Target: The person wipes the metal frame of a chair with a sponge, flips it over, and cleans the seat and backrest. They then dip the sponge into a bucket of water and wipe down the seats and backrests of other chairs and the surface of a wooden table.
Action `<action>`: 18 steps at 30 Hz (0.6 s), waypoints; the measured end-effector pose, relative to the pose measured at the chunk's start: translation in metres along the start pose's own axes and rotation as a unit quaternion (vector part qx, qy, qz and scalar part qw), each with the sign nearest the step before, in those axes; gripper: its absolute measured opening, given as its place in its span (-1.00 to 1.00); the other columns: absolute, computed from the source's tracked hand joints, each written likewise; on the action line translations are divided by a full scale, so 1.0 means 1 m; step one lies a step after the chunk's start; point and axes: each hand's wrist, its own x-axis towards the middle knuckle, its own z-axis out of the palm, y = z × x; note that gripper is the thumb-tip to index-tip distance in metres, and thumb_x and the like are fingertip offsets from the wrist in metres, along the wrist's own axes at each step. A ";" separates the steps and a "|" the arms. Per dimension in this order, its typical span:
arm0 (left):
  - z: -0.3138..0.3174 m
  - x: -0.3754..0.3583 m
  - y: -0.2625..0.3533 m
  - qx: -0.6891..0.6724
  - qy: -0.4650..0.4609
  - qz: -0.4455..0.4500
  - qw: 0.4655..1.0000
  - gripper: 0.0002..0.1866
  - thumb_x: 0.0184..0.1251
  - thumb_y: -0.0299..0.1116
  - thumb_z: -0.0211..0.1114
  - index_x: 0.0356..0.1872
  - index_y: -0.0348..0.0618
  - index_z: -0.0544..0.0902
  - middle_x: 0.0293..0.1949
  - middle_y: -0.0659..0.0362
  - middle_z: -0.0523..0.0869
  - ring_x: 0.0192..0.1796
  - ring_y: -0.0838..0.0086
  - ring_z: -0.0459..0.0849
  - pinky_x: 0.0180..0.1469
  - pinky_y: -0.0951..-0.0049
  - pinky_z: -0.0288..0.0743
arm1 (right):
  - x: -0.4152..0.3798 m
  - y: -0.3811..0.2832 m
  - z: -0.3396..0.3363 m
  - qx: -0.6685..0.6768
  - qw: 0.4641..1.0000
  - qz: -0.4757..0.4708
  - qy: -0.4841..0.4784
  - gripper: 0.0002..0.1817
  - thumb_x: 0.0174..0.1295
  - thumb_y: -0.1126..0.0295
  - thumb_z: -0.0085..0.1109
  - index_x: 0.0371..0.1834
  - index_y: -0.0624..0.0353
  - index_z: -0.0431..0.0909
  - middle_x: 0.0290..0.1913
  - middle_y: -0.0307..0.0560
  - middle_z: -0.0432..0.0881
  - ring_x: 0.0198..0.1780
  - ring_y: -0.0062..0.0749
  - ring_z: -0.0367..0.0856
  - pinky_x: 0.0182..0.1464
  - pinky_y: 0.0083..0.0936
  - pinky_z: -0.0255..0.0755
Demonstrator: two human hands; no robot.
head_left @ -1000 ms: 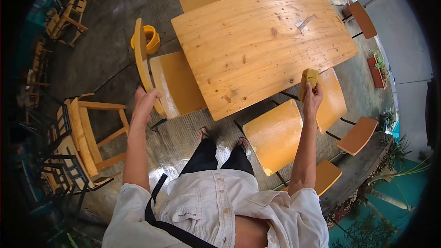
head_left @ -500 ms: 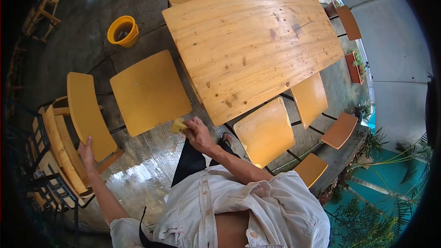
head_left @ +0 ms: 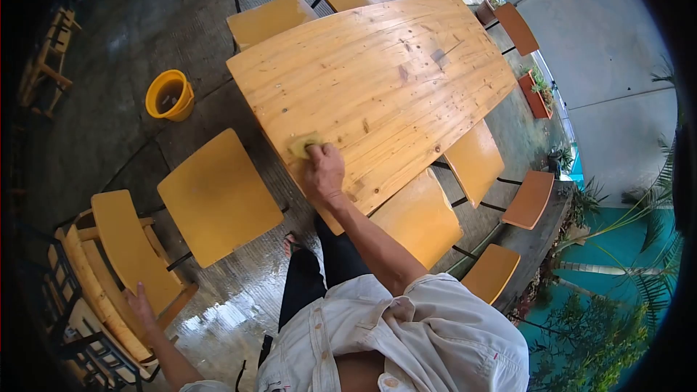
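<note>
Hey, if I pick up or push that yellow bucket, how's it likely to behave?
The yellow bucket will probably feel heavy for its size, since dark liquid seems to sit inside. It may slosh if shoved quickly, because the top is open. Standing upright on the floor, it seems unlikely to roll.

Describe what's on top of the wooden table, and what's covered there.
On the wooden table, the right hand holds a yellow sponge near one end. Dark knots and a greyish patch also show. What lies beneath the sponge, hand and forearm is hidden.
</note>
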 end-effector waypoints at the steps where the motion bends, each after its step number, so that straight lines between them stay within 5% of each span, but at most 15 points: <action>1: 0.006 0.008 -0.013 0.052 0.021 0.005 0.998 -0.24 0.50 -0.03 0.25 0.48 -0.42 0.28 0.34 -0.23 0.53 0.35 0.04 0.55 0.36 0.25 0.38 | -0.017 -0.017 0.012 -0.004 0.994 -0.084 -0.065 -0.80 0.14 0.46 0.13 -0.18 0.00 0.63 -0.26 -0.02 0.48 -0.16 -0.05 0.51 -0.08 -0.18 0.38; 3: 0.004 0.004 -0.014 -0.034 -0.002 0.048 0.998 -0.17 0.48 0.08 0.23 0.51 -0.39 0.25 0.34 -0.24 0.53 0.31 -0.01 0.58 0.32 0.20 0.44 | -0.022 -0.014 0.005 0.010 0.963 -0.220 -0.152 -0.82 0.17 0.41 0.12 -0.18 -0.04 0.62 -0.26 -0.05 0.46 -0.17 -0.09 0.49 -0.08 -0.19 0.36; 6: 0.019 0.013 -0.023 0.109 0.023 -0.005 0.994 0.01 0.43 0.32 0.12 0.53 -0.45 0.16 0.42 -0.32 0.40 0.38 -0.16 0.49 0.37 0.07 0.40 | 0.020 0.051 -0.018 0.024 0.955 -0.254 -0.153 -0.84 0.15 0.39 0.15 -0.20 -0.04 0.61 -0.25 -0.04 0.47 -0.17 -0.10 0.48 -0.11 -0.18 0.35; 10: 0.011 -0.020 0.010 0.109 0.035 -0.055 0.992 0.04 0.40 0.36 0.12 0.58 -0.33 0.08 0.42 -0.33 0.38 0.35 -0.23 0.49 0.35 0.00 0.43 | 0.102 0.211 -0.118 -0.198 0.980 -0.018 0.027 -0.83 0.09 0.36 0.30 -0.23 -0.01 0.63 -0.19 0.02 0.51 -0.15 -0.02 0.49 -0.13 -0.15 0.39; 12: 0.017 -0.018 0.004 0.089 0.029 -0.073 0.993 0.05 0.39 0.38 0.11 0.60 -0.25 0.05 0.46 -0.31 0.33 0.40 -0.21 0.45 0.39 -0.02 0.40 | 0.114 0.303 -0.179 -0.297 0.927 0.207 0.098 -0.74 0.17 0.38 0.21 -0.06 -0.08 0.69 -0.14 0.02 0.55 -0.06 0.00 0.54 -0.04 -0.11 0.46; 13: 0.026 -0.010 -0.011 0.227 0.065 -0.083 0.968 0.04 0.38 0.41 0.09 0.62 -0.16 0.04 0.52 -0.28 0.23 0.47 -0.17 0.35 0.44 -0.06 0.33 | 0.112 0.325 -0.203 -0.304 0.892 0.304 0.140 -0.71 0.20 0.44 0.14 -0.02 -0.05 0.68 -0.14 0.05 0.55 -0.04 0.04 0.55 -0.02 -0.09 0.48; 14: 0.026 -0.009 -0.002 0.360 0.099 -0.092 0.923 0.03 0.37 0.43 0.08 0.63 -0.07 0.04 0.57 -0.24 0.13 0.54 -0.13 0.24 0.48 -0.09 0.27 | 0.112 0.330 -0.201 -0.303 0.890 0.311 0.136 -0.71 0.20 0.44 0.14 -0.02 -0.05 0.68 -0.14 0.05 0.55 -0.04 0.04 0.55 -0.02 -0.09 0.48; 16: 0.032 -0.026 0.033 0.384 0.093 -0.100 0.913 0.01 0.38 0.44 0.05 0.64 -0.03 0.03 0.60 -0.20 0.06 0.59 -0.09 0.11 0.51 -0.17 0.18 | 0.105 0.337 -0.203 -0.308 0.901 0.262 0.155 -0.68 0.15 0.47 0.13 -0.03 -0.04 0.67 -0.13 0.08 0.57 -0.08 0.04 0.55 -0.07 -0.08 0.47; 18: 0.064 -0.058 0.101 0.394 0.083 -0.104 0.909 0.00 0.39 0.45 0.02 0.64 0.02 0.02 0.62 -0.16 -0.01 0.64 -0.05 -0.02 0.53 -0.24 0.08 | 0.075 0.263 -0.164 -0.210 0.956 0.160 0.127 -0.66 0.04 0.59 0.14 -0.10 0.04 0.68 -0.25 0.03 0.54 -0.16 0.01 0.53 -0.14 -0.11 0.44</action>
